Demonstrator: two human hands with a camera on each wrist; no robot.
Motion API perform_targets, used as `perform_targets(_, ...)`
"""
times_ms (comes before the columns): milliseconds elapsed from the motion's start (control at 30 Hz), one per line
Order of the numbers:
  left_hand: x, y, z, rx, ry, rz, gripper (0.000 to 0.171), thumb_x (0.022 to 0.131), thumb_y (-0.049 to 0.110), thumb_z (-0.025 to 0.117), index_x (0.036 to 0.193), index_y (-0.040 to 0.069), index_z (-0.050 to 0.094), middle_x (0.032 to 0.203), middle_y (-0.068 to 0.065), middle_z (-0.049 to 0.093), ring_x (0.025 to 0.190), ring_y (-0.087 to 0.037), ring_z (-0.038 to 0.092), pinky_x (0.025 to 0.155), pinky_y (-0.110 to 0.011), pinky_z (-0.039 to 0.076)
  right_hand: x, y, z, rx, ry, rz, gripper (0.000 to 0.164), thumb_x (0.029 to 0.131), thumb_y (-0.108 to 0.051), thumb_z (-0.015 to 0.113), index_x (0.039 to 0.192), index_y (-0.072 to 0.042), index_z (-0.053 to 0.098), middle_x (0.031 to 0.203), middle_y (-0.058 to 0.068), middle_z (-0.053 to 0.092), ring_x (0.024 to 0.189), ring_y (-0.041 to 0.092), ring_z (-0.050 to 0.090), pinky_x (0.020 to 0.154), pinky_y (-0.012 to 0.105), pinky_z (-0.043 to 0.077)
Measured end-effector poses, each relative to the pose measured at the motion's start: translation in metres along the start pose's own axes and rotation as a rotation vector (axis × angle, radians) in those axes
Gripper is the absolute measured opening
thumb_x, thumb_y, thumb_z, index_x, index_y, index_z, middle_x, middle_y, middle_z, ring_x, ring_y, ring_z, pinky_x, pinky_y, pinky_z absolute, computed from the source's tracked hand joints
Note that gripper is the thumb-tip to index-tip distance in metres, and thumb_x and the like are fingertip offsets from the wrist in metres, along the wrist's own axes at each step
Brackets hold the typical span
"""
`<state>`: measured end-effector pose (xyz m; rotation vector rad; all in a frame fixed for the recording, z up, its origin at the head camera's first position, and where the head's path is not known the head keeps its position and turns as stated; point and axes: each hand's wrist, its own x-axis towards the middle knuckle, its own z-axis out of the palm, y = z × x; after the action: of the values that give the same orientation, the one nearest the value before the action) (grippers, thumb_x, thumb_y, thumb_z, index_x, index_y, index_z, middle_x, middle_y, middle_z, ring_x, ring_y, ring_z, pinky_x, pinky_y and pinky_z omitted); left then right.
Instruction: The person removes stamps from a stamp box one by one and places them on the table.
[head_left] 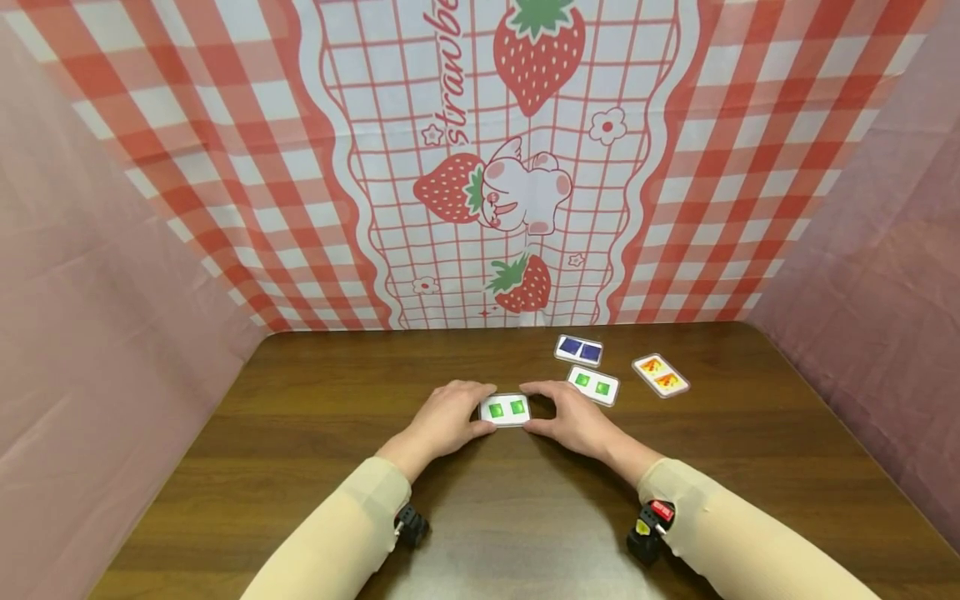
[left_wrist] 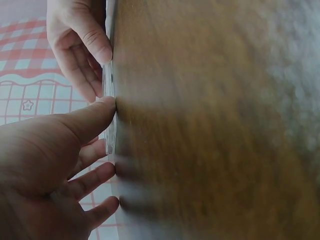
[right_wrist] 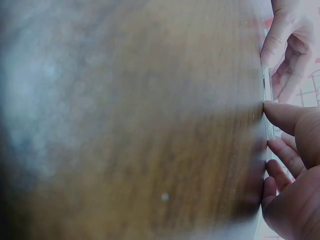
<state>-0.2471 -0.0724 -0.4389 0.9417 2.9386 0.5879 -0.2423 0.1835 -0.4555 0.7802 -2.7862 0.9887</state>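
In the head view, a card (head_left: 506,419) with two green squares on white lies face up at the middle of the table, inside a clear-edged sleeve. My left hand (head_left: 444,419) grips its left end between thumb and fingers. At the opposite end, my right hand (head_left: 579,418) holds it the same way. The left wrist view shows the card's clear edge (left_wrist: 110,132) side-on, close to the tabletop; it looks layered, but I cannot tell whether more than one card is there. Just beyond my right hand lies a second green-square card (head_left: 592,385).
A card with two dark blue squares (head_left: 578,351) lies behind the second green one. Farther right is a card with two orange-yellow pictures (head_left: 661,376). A strawberry-print cloth (head_left: 517,192) hangs along the brown table's (head_left: 315,367) back edge, with pink cloth (head_left: 97,317) at both sides.
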Motion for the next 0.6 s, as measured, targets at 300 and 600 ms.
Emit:
perform_targets(300, 0.0002, -0.0023, 0.0002, -0.028, -0.010, 0.015, 0.059, 0.103, 0.029, 0.081, 0.154, 0.005, 0.062, 0.150, -0.015, 0.066, 0.140, -0.036, 0.059, 0.117, -0.055, 0.047, -0.0004, 0.0063, 0.0021, 0.031, 0.017, -0.050, 0.052, 0.096, -0.021, 0.088, 0.141, 0.001, 0.071, 0.142, 0.018, 0.071, 0.135, 0.041, 0.063, 0.116, 0.057, 0.047)
perform_targets(600, 0.0011, -0.0028, -0.0014, -0.034, -0.015, 0.044, 0.059, 0.105, 0.027, 0.080, 0.154, 0.002, 0.061, 0.151, -0.017, 0.065, 0.140, -0.035, 0.058, 0.117, -0.052, 0.047, 0.0003, 0.0009, -0.0017, 0.024, -0.001, -0.003, 0.051, 0.097, -0.021, 0.088, 0.141, 0.000, 0.072, 0.142, 0.017, 0.072, 0.136, 0.041, 0.063, 0.116, 0.059, 0.047)
